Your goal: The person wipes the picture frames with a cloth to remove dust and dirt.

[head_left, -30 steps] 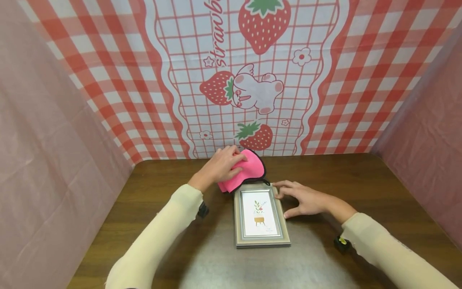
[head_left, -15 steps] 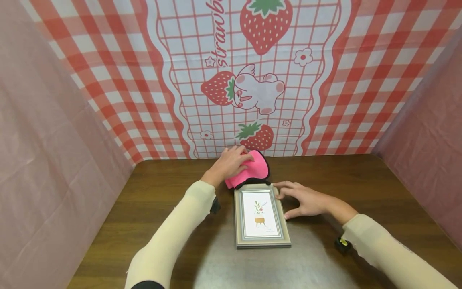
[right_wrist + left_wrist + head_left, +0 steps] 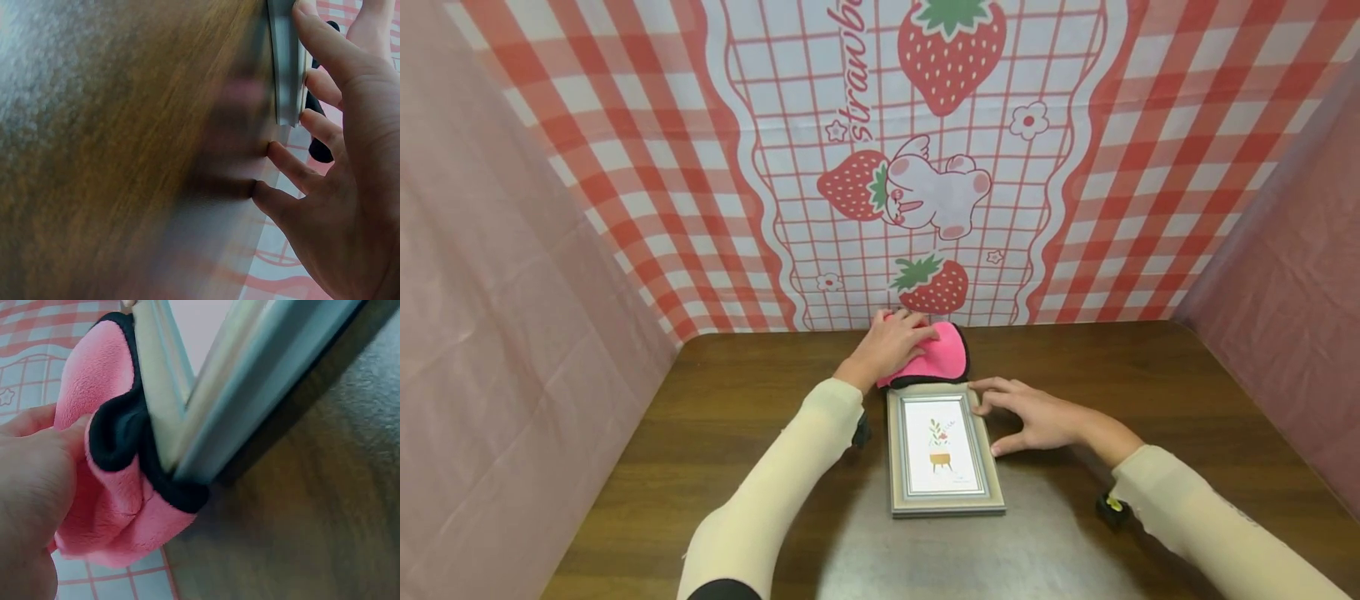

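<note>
In the head view a picture frame point(image 3: 947, 503) lies flat on the table, face up, with a potted-plant print inside. My left hand point(image 3: 893, 346) holds a pink fuzzy cloth point(image 3: 951, 354) with black edging against the frame's far end. The left wrist view shows the cloth point(image 3: 94, 365) bunched under the thumb and fingers, its black edge along the frame's corner point(image 3: 178, 459). My right hand point(image 3: 1037, 417) touches the frame's right side with thumb and fingertips, fingers spread. In the right wrist view two other fingertips meet the tabletop beside the frame point(image 3: 287, 62).
Brown wooden tabletop point(image 3: 737, 400) surrounds the frame. Directly behind the cloth rises a red-and-white strawberry-print curtain point(image 3: 925, 192). Plain pinkish curtains point(image 3: 512, 333) stand at both sides. Each wrist wears a small dark device point(image 3: 1111, 508).
My left hand has slid rightward with the pink cloth along the frame's far end, and the cloth's loop is tucked out of sight. The right hand and frame have stayed put.
</note>
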`<state>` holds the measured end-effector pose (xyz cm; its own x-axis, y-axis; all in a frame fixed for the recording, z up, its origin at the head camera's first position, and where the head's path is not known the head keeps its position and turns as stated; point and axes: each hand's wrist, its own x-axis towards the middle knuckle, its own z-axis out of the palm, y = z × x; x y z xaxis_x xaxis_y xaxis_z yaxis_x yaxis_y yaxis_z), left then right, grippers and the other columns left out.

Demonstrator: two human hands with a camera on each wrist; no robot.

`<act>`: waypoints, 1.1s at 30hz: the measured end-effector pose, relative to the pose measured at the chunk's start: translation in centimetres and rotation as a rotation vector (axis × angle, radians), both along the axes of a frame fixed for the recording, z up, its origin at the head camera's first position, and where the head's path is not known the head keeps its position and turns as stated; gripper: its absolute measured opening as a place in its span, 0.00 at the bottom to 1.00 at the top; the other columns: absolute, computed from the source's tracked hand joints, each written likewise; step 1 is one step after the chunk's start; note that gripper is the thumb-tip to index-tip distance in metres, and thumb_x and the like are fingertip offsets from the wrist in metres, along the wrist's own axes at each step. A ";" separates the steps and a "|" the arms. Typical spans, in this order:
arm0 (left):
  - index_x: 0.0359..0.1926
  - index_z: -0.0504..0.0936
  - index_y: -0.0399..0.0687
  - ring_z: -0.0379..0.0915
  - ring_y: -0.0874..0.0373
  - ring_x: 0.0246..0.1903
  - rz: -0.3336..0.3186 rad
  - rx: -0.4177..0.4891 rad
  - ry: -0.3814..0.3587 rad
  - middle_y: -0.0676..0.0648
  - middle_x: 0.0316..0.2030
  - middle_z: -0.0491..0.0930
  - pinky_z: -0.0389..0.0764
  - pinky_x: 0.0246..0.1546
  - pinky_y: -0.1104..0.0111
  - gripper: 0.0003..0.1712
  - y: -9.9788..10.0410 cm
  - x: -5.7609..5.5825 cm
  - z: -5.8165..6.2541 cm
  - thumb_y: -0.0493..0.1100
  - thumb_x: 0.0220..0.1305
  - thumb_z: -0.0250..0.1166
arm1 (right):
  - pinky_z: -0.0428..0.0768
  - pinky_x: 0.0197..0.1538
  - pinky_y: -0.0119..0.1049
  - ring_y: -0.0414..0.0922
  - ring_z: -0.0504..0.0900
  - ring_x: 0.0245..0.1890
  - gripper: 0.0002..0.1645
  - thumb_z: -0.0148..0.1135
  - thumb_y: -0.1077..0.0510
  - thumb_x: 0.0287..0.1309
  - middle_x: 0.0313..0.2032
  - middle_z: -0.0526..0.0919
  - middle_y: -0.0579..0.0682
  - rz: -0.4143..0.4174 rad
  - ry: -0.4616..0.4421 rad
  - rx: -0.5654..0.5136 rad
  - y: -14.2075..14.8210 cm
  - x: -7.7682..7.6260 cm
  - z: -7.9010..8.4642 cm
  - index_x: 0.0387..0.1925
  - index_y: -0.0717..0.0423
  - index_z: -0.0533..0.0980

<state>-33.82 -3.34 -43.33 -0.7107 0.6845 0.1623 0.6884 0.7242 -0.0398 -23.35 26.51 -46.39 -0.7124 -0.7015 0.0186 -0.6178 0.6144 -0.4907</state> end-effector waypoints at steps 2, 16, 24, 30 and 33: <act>0.74 0.83 0.68 0.74 0.50 0.76 0.006 0.001 -0.009 0.53 0.72 0.83 0.71 0.79 0.41 0.22 0.0 0.1 -0.3 0.54 0.84 0.66 | 0.79 0.68 0.71 0.67 0.75 0.75 0.28 0.82 0.38 0.64 0.81 0.72 0.64 -0.001 -0.003 0.001 0.0 0.1 0.0 0.58 0.43 0.83; 0.81 0.78 0.62 0.72 0.45 0.80 0.020 -0.028 -0.117 0.47 0.82 0.76 0.78 0.78 0.44 0.27 -0.1 0.0 -2.2 0.48 0.87 0.61 | 0.78 0.69 0.72 0.68 0.74 0.76 0.28 0.83 0.38 0.63 0.81 0.72 0.63 -0.004 -0.003 -0.003 -0.2 0.1 -0.2 0.58 0.43 0.83; 0.83 0.75 0.62 0.70 0.44 0.83 0.010 -0.019 -0.135 0.46 0.83 0.74 0.75 0.82 0.45 0.29 -0.4 -0.1 -2.2 0.48 0.88 0.60 | 0.78 0.69 0.71 0.67 0.74 0.75 0.28 0.82 0.38 0.64 0.81 0.72 0.63 0.002 -0.008 -0.013 -0.3 0.1 0.0 0.58 0.43 0.83; 0.83 0.76 0.58 0.72 0.44 0.82 -0.032 0.016 -0.116 0.44 0.82 0.75 0.76 0.81 0.45 0.28 -0.6 -0.1 -2.2 0.47 0.88 0.60 | 0.79 0.69 0.71 0.66 0.74 0.76 0.28 0.82 0.38 0.63 0.81 0.71 0.63 -0.001 -0.015 -0.015 0.0 -0.1 -0.1 0.59 0.40 0.82; 0.83 0.76 0.58 0.73 0.43 0.81 -0.033 0.041 -0.130 0.44 0.82 0.76 0.75 0.81 0.45 0.28 -0.6 0.0 -2.0 0.46 0.88 0.60 | 0.79 0.70 0.72 0.67 0.74 0.76 0.30 0.83 0.37 0.62 0.81 0.72 0.62 0.001 -0.013 -0.013 0.2 -0.2 -0.1 0.60 0.40 0.82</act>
